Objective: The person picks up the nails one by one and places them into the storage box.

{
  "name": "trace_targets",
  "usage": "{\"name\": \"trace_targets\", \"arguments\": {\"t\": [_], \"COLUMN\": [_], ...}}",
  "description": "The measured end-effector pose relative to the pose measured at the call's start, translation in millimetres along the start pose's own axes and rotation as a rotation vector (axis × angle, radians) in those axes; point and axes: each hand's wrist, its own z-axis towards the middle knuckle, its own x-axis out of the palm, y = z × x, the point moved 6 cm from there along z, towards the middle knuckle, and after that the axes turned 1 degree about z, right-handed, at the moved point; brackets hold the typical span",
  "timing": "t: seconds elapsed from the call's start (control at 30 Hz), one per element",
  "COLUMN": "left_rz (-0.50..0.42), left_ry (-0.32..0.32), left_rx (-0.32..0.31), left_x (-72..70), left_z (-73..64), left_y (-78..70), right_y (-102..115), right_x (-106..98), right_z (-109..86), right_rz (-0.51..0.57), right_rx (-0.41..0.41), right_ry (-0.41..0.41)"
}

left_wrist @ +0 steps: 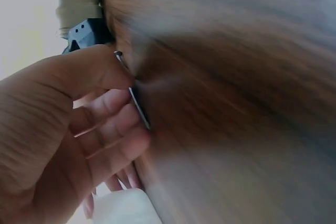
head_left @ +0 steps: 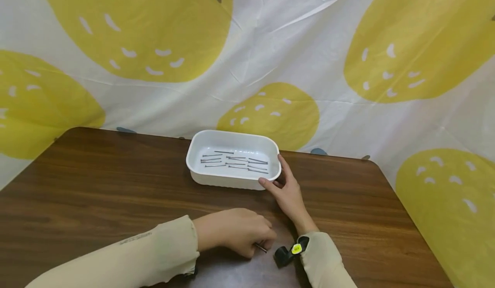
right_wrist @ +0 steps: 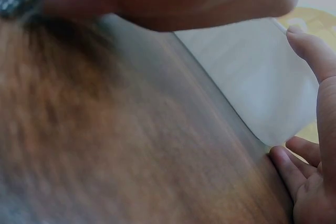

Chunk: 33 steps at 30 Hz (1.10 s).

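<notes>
My left hand [head_left: 241,233] pinches a single nail [head_left: 261,248] between thumb and fingers, low over the table in front of the container. In the left wrist view the nail's head [left_wrist: 118,53] sticks out past the thumb, and its shank shows along the fingertips. My right hand [head_left: 289,195] holds the right end of a white plastic container [head_left: 228,180], the thumb on its near rim and the fingers round its far side. Several nails [head_left: 236,164] lie spread on the container's floor, roughly side by side. In the right wrist view the fingertips [right_wrist: 278,153] meet the container's lower corner.
The dark wood-grain table [head_left: 127,193] ends at a back edge just behind the container. A white cloth with yellow fruit shapes [head_left: 267,111] hangs behind it. A black wrist device [head_left: 284,255] with a yellow label sits on the right wrist, close to the left hand.
</notes>
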Motion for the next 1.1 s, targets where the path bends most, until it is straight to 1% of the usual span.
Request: {"name": "trace_targets", "arguments": {"t": [0.17, 0.47, 0.53, 0.67, 0.77, 0.87, 0.97, 1.1], "left_rz": [-0.006, 0.052, 0.045, -0.001, -0.050, -0.102, -0.143, -0.181], "left_ry": [0.031, 0.073, 0.082, 0.085, 0.078, 0.059, 0.014, -0.057], "left_rx": [-0.034, -0.016, -0.015, -0.048, -0.083, -0.098, -0.088, -0.071], "left_x": [0.8, 2.0, 1.6, -3.0, -10.9, -23.0, -39.4, -62.8], "left_z": [5.7, 10.5, 10.5, 7.7, 4.8, 2.5, 0.7, -0.4], "left_y": [-0.4, -3.1, -2.8, 0.7, 7.9, 18.5, 30.1, 48.5], "right_y": [-3.1, -4.4, -5.1, -4.7, -3.6, -3.5, -3.2, -1.3], "right_x": [-0.3, -0.7, -0.4, -0.2, -0.4, -0.5, -0.6, -0.1], "right_z": [0.0, 1.1, 1.7, 2.1, 1.8, 1.3, 1.1, 2.5], "right_rz": [0.005, 0.013, 0.011, 0.009, 0.014, 0.023, 0.029, 0.043], "right_rx": [0.002, -0.006, -0.007, -0.012, -0.014, -0.009, -0.008, -0.037], "right_ry": [0.002, 0.005, 0.006, 0.004, 0.002, 0.007, 0.011, 0.024]}}
